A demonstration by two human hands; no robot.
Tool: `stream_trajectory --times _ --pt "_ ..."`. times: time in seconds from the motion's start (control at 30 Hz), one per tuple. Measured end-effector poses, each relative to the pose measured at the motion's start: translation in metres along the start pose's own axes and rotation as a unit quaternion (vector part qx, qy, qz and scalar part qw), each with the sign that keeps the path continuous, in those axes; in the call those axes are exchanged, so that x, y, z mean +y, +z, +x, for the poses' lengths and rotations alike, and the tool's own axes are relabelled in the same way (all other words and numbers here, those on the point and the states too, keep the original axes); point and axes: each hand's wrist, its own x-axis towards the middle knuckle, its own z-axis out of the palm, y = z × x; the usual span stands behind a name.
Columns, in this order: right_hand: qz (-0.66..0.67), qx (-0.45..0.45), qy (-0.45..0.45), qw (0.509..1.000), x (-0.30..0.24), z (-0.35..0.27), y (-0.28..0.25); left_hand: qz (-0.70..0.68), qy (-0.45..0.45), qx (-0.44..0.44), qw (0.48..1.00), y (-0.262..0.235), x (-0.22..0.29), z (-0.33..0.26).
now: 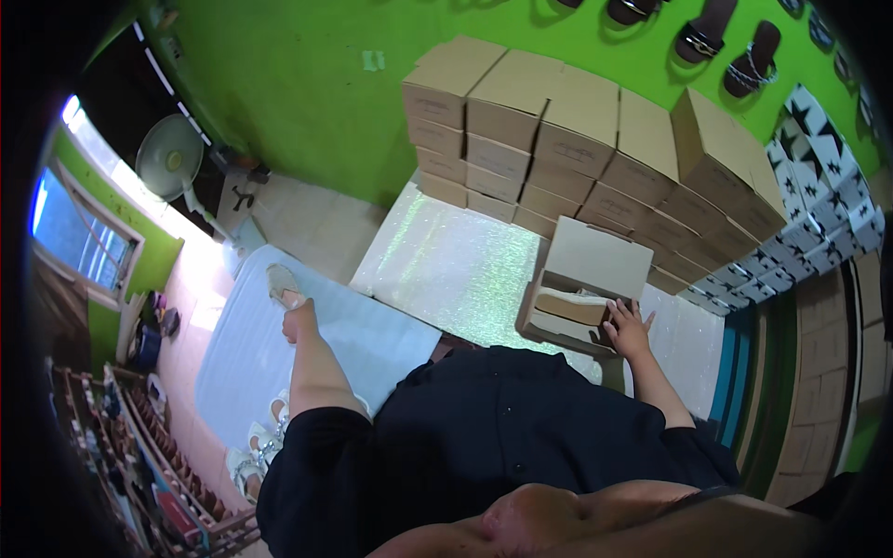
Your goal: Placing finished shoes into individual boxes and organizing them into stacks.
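Note:
My left hand is stretched out over a pale blue mat and grips a light-coloured shoe by its near end. My right hand rests with fingers spread on the near corner of an open cardboard shoe box, whose lid stands up at the back. A beige shoe lies inside the box. The box sits on a glittery white sheet on the floor. My dark shirt fills the lower middle of the view.
Closed cardboard boxes are stacked against the green wall, with star-patterned boxes to the right. Sandals hang on the wall. More pale shoes lie by my left side. A fan stands far left, shoe racks lower left.

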Motion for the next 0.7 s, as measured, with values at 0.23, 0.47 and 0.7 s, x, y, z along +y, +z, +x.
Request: stream_trajectory --times 0.23,0.47,0.7 --pt "-0.020 -0.024 -0.045 0.998 0.013 0.002 -0.011 -0.071 0.466 0.017 0.882 0.031 0.045 -0.090" --pt "0.001 -0.023 -0.080 0.997 0.032 0.002 -0.006 -0.060 0.762 0.025 0.644 0.047 0.089 -0.262" --pt "0.022 0.002 -0.118 0.993 0.058 -0.005 -0.002 0.011 0.912 -0.039 0.408 0.058 0.103 -0.378"
